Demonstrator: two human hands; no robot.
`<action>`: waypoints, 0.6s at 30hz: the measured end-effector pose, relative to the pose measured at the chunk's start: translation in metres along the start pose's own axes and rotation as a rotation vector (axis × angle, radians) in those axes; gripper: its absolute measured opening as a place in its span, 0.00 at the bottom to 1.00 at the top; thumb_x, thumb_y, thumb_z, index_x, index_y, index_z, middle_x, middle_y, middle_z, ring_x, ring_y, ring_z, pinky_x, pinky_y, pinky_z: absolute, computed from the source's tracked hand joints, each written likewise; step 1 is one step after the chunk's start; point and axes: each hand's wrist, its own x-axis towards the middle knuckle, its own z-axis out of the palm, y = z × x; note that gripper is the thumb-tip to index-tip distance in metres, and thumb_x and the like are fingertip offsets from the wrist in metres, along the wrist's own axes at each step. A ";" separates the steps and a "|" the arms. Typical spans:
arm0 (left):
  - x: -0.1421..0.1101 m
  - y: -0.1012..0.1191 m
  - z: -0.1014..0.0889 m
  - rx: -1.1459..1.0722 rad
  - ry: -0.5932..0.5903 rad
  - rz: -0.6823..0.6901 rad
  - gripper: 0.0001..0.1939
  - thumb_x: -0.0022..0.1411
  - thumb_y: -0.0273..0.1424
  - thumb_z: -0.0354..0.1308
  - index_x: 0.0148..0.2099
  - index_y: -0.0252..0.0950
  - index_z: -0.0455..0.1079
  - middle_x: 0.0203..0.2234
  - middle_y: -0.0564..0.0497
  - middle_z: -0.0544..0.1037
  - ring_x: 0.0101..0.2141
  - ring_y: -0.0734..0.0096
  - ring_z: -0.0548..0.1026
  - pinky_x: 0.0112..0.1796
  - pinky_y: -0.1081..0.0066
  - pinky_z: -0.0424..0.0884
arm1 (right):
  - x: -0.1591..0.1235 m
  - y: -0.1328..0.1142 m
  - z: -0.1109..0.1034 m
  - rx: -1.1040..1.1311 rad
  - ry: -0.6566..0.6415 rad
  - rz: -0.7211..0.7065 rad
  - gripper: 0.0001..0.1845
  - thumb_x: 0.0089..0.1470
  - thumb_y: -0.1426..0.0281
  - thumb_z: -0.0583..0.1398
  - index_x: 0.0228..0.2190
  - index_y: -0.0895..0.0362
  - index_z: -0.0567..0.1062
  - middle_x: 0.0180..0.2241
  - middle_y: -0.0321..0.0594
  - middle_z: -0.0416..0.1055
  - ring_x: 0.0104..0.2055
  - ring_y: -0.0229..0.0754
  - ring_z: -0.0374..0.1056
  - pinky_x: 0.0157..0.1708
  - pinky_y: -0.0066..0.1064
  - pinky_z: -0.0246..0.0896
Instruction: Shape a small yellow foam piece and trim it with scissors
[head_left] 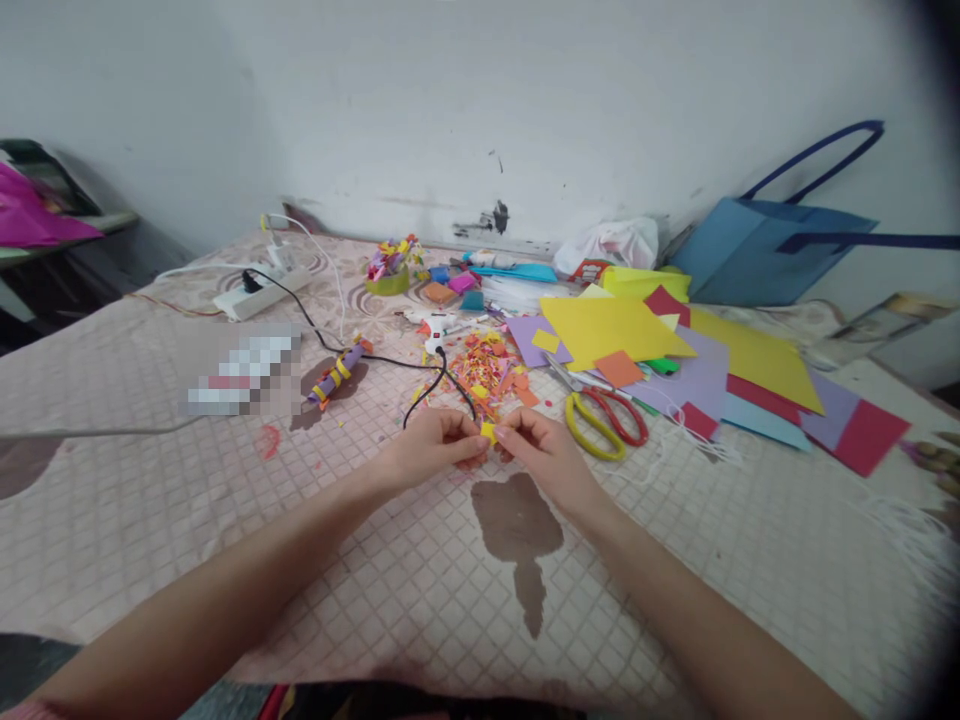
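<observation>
A small piece of yellow paper (488, 432) is pinched between my two hands above the table. My left hand (435, 440) grips its left edge with thumb and fingers. From the other side, my right hand (541, 446) holds the right edge the same way. Just beyond the fingers lies a heap of tiny orange, yellow and pink paper scraps (487, 365). Scissors with one yellow and one red handle (600, 425) rest to the right of my right hand. A white glue gun (433, 330) with a black cord lies behind the hands.
Coloured paper sheets (615, 330) overlap at the right, near white string (701, 440). A blue bag (772, 250) stands behind them. Left are a rolled purple paper piece with yellow bands (337, 374), a power strip (259, 292) and cables. A scrap-filled green ring (388, 282) sits at the back.
</observation>
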 end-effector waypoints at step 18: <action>-0.001 -0.001 0.008 -0.181 0.211 0.064 0.13 0.52 0.36 0.63 0.31 0.31 0.67 0.25 0.52 0.74 0.26 0.77 0.72 0.31 0.74 0.68 | 0.000 0.005 0.011 0.303 0.083 0.092 0.09 0.48 0.64 0.63 0.25 0.57 0.70 0.23 0.32 0.66 0.25 0.34 0.61 0.28 0.28 0.57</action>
